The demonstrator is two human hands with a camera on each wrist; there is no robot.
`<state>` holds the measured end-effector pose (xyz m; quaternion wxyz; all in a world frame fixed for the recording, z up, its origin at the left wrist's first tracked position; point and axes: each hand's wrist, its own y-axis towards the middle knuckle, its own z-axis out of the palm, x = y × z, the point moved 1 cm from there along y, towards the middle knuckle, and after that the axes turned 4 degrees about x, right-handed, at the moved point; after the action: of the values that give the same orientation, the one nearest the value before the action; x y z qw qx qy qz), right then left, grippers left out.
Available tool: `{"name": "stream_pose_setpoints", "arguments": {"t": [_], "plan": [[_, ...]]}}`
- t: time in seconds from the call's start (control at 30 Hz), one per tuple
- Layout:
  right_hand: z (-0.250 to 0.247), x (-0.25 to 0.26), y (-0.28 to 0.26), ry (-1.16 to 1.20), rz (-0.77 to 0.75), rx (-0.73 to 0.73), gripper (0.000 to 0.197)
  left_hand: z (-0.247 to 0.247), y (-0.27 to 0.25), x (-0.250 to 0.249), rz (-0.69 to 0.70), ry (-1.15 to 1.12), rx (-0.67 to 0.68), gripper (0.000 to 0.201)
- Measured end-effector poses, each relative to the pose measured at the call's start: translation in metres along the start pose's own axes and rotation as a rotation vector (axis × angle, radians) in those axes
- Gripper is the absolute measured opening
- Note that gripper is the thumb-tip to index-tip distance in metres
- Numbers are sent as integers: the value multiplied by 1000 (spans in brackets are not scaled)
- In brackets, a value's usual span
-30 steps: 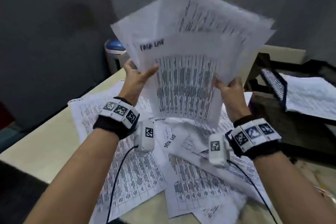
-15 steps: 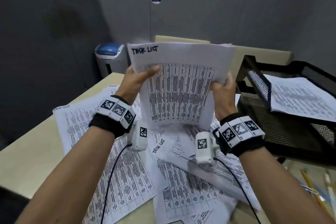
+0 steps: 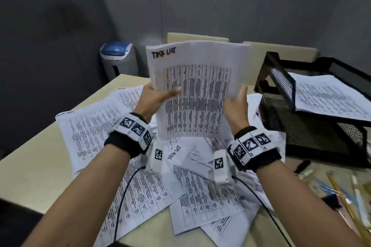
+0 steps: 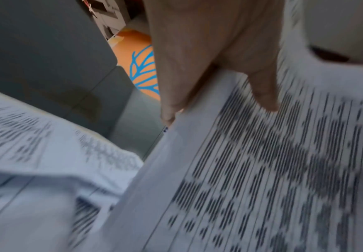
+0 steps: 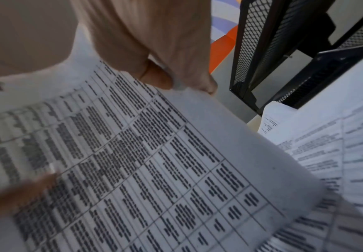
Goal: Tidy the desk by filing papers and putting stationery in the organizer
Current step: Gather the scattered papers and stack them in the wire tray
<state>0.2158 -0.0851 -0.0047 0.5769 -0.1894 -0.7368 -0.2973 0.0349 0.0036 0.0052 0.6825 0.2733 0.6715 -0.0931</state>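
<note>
Both hands, left hand (image 3: 155,97) and right hand (image 3: 236,104), grip the upright paper stack (image 3: 197,90) by its side edges above the table (image 3: 30,174).

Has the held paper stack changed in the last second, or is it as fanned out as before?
Yes. The paper stack was fanned and reached above the blue-lidded bin; now it is squared up between both hands, lower, its top about level with that bin's lid.

Office: desk (image 3: 30,176), mesh paper tray (image 3: 281,78), partition walls (image 3: 241,6).

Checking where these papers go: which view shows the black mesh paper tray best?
The head view: the black mesh paper tray shows both tiers. The right wrist view catches only its frame corner; the left wrist view shows none.
</note>
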Motion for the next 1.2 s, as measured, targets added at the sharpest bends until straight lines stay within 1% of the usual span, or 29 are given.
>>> {"name": "stream_pose_setpoints", "arguments": {"t": [0.03,0.1,0.13,0.17,0.2,0.3,0.37,0.4,0.43,0.47,0.53,0.6,0.63,0.67,0.7,0.73,0.77,0.8,0.83,0.93,0.97,1.0,1.07,1.13,1.17,1.2], "plan": [[1,-4,0,12,15,22,56,4,-7,10,-58,27,14,53],[-1,-6,5,35,14,41,52,10,-11,24,-126,36,6,41],[-5,-1,8,43,6,46,49,13,-10,22,-126,49,-15,30],[-10,5,13,51,-9,50,47,17,-5,16,-101,73,-40,18],[-17,13,19,59,-31,49,44,22,1,4,-60,92,-68,12],[-45,35,34,53,-85,40,25,45,31,-38,55,46,-139,12],[-71,49,43,2,-96,26,19,65,55,-71,68,-42,-140,10],[-88,54,48,-38,-95,7,19,79,66,-87,56,-110,-144,16],[-104,57,54,-69,-94,-18,19,90,77,-99,39,-173,-148,26],[-123,61,60,-100,-87,-52,19,107,88,-111,8,-204,-139,26],[-165,68,71,-175,-48,-137,20,145,104,-130,-69,-174,-90,9],[-208,69,81,-237,17,-228,27,187,117,-139,-182,-192,11,8],[-229,67,84,-258,66,-267,31,208,121,-139,-252,-183,68,23],[-249,65,88,-281,110,-301,33,227,125,-137,-314,-115,101,49],[-267,62,91,-311,156,-328,34,245,126,-134,-354,3,115,72],[-281,57,94,-348,195,-338,35,262,125,-130,-364,131,143,84],[-293,50,97,-399,242,-332,36,278,123,-123,-347,247,190,86],[-301,44,98,-453,291,-307,36,294,120,-116,-322,328,243,81],[-306,37,100,-513,343,-274,36,308,116,-108,-290,411,295,71],[-313,13,100,-695,455,-173,37,335,109,-85,-267,733,463,23],[-314,7,101,-748,474,-145,38,339,108,-78,-267,837,506,15],[-313,2,100,-796,486,-120,38,343,106,-74,-273,929,557,15],[-312,-6,96,-877,501,-94,42,349,103,-64,-242,1099,629,30],[-310,-11,94,-952,492,-92,55,353,100,-62,-197,1207,635,39],[-308,-10,93,-1011,474,-96,61,353,99,-63,-160,1252,631,40],[-304,-7,91,-1074,441,-106,65,351,98,-64,-88,1286,619,38]]}}
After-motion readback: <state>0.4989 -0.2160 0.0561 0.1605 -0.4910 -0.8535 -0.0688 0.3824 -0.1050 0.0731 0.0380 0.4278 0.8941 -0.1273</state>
